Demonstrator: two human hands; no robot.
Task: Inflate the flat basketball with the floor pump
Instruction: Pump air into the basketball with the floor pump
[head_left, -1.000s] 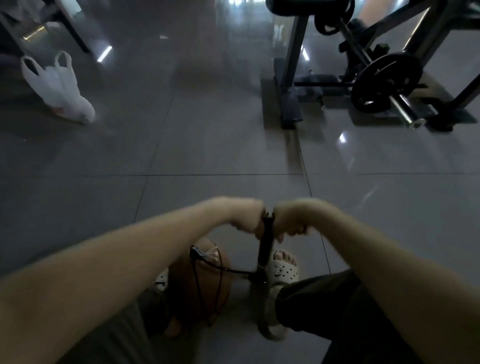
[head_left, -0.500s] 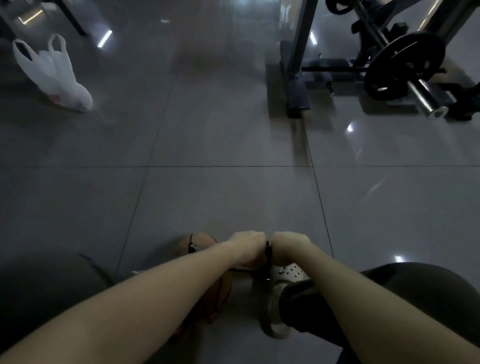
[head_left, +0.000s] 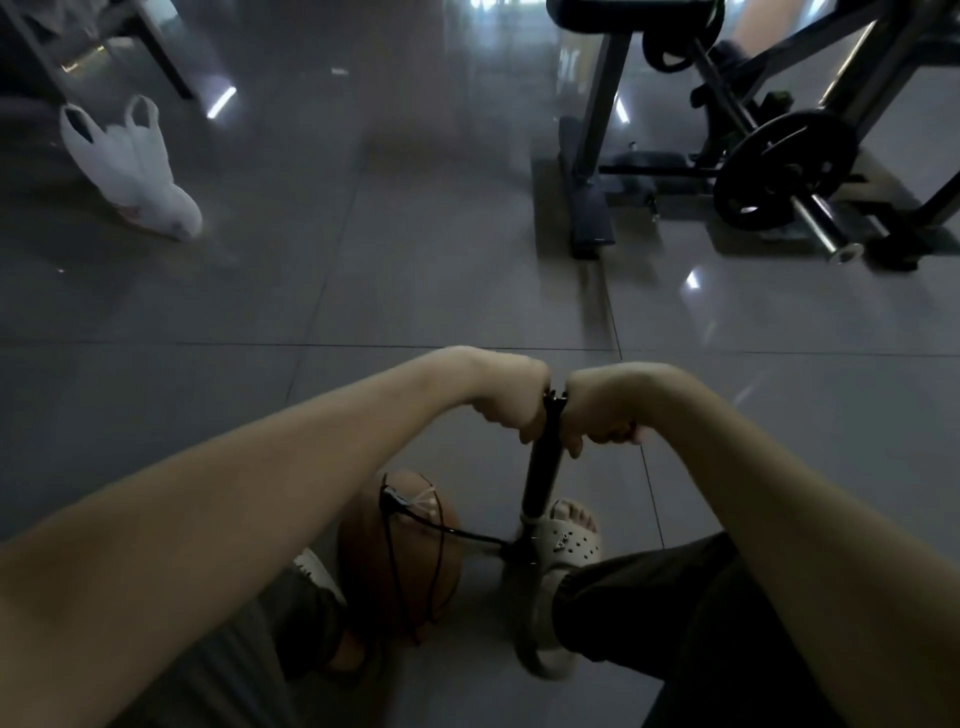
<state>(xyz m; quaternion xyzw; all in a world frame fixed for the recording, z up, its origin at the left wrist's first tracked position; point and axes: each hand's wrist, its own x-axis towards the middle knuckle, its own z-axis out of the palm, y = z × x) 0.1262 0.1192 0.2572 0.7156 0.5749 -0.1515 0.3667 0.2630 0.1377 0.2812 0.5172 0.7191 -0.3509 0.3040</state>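
- Across the whole view, a glossy grey tiled floor (head_left: 415, 270) lay under everything, with streaks of light reflected on it.
- At 1 to 2 o'clock stood a dark metal gym frame (head_left: 592, 135), its upright post set on a flat foot bar.
- Just right of that post, at 2 o'clock, a black weight plate (head_left: 784, 171) sat on a silver bar end (head_left: 823, 231).
- At 10 o'clock a white plastic bag (head_left: 140, 176) lay on the tiles, handles pointing away, well apart from the person.
- At 6 o'clock the brown basketball (head_left: 410, 566) rested on the floor between the person's feet, partly hidden by the left forearm.
- Just right of the ball, the floor pump (head_left: 543, 467) stood tilted slightly, its black barrel running from the hands down to its base beside the right foot.
- Near the centre the left hand (head_left: 511, 402) was curled in a fist round the pump's handle on the left of the barrel.
- Beside it the right hand (head_left: 597, 410) gripped the handle's other side the same way; the handle itself was hidden inside both fists.
- At 5 o'clock a pale sandal (head_left: 566, 540) on the right foot lay just beside the pump's base; whether it pressed on it I could not tell.
- A thin black hose (head_left: 467, 535) ran from the pump's base to the top of the ball.
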